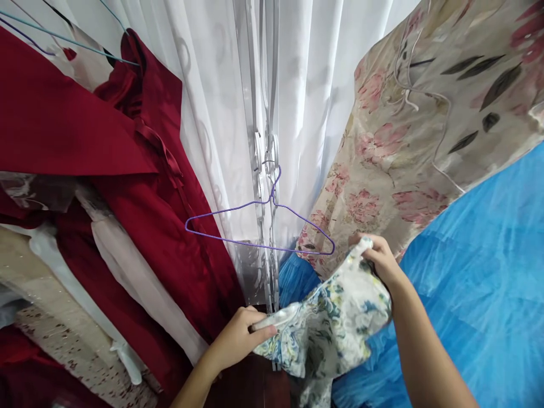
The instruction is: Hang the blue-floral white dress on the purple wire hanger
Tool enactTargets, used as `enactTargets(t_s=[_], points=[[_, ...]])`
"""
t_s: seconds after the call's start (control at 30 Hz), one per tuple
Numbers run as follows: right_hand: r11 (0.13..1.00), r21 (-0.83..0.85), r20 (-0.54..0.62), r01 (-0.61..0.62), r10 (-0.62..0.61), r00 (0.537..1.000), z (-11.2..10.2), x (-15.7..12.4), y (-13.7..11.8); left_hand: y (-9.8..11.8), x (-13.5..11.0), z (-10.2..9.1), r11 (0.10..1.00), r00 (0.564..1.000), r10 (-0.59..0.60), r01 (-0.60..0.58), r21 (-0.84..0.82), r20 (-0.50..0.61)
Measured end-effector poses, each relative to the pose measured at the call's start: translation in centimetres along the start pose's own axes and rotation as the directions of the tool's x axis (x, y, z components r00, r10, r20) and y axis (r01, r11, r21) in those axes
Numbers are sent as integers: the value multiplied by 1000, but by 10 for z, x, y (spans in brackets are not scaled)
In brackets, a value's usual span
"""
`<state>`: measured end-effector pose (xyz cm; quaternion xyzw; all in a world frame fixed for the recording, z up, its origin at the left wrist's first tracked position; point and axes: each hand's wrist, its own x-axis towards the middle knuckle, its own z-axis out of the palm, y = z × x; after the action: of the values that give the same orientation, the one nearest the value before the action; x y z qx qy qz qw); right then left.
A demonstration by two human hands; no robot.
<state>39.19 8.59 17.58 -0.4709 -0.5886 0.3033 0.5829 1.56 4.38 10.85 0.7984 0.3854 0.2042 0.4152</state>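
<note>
A white garment with a blue, green and yellow pattern [331,317] is stretched between my two hands, its lower part hanging down. My left hand [242,335] pinches one end of its upper edge between thumb and fingers. At the other end, higher up, my right hand [378,258] grips a corner of the cloth. Just above the garment, a purple wire hanger [229,240] hangs bare from a white metal stand [266,226]. The garment and the hanger are apart in depth as far as I can see.
Dark red dresses [164,198] hang on the left, with a pale pink garment [140,277] among them. To the right hang a beige floral dress [382,141] and blue tulle [480,283]. White curtains [318,85] cover the back.
</note>
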Motion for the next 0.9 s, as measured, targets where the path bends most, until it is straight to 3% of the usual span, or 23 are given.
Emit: enactTargets(t_s=[0.1,0.23,0.33,0.43,0.5,0.57,0.67,0.73,0.9], points=[[999,-14,82,32,-30,996,19,50,-6,27,-7,-35,988,975,136,-147,-52,-174],[978,176,257,-114,67,964,65,84,-15,39,-15,-73,959,934,175,-234,-161,-312],[945,283,360,-163,53,931,85,88,-27,26,-18,-99,975,909,183,-217,-51,-375],[927,284,432,-244,103,896,84,86,-36,2,-17,-127,977,876,188,-121,176,-444],[917,268,446,-296,154,882,79,85,-38,-12,-14,-145,975,845,161,-58,213,-509],[905,263,452,-335,191,871,76,86,-39,-19,-7,-163,984,789,141,-48,169,-598],[883,284,465,-374,215,859,75,86,-38,-18,11,-190,987,662,158,-94,128,-732],[875,291,454,-387,230,861,77,86,-38,-13,27,-206,976,614,213,-92,199,-760],[877,316,352,-363,247,903,76,81,-37,9,62,-226,846,675,457,-129,518,-580]])
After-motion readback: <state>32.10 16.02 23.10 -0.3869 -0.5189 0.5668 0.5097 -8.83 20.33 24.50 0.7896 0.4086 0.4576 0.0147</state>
